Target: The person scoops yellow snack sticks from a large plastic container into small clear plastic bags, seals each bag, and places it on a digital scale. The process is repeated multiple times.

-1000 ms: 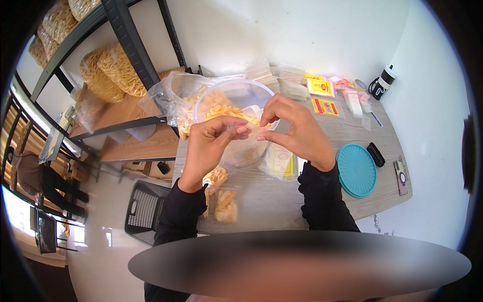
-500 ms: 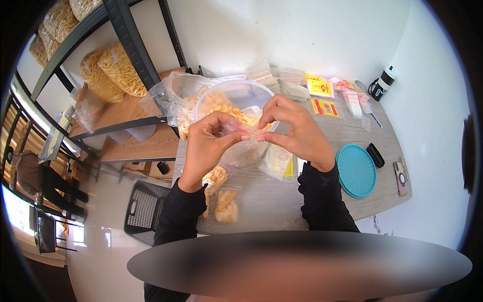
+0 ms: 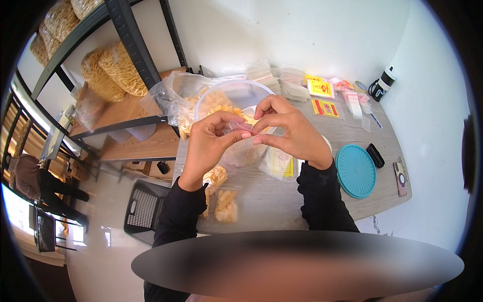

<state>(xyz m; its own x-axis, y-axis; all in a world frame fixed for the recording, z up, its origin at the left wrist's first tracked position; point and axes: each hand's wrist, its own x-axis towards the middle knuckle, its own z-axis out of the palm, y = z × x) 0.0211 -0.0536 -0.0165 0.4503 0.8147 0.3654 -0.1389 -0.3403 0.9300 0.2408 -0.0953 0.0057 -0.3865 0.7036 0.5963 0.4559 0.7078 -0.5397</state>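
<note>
Both hands meet over a clear plastic tub (image 3: 202, 104) of pale yellow snack pieces (image 3: 223, 109). My left hand (image 3: 212, 143) pinches a small clear plastic bag (image 3: 234, 128) near its edge. My right hand (image 3: 293, 132) has thumb and fingers closed at the bag's other side, fingertips close to the left thumb. How much the bag holds is hidden by the hands and the tub behind. Nearer me on the table lie filled snack bags (image 3: 226, 207). Below the right hand is a clear packet with a yellow label (image 3: 280, 163).
A large open snack bag (image 3: 176, 93) leans left of the tub. Along the wall are stacked clear bags (image 3: 294, 84), yellow cards (image 3: 325, 107) and a tumbler (image 3: 383, 84). A teal lid (image 3: 356, 172), black pouch (image 3: 375, 155) and phone (image 3: 400, 180) lie right. A crate (image 3: 146, 210) stands left; beyond, a person (image 3: 27, 176).
My right hand has shifted slightly left and its fingers have curled closer to the left fingertips. The person at the far left has moved a leg.
</note>
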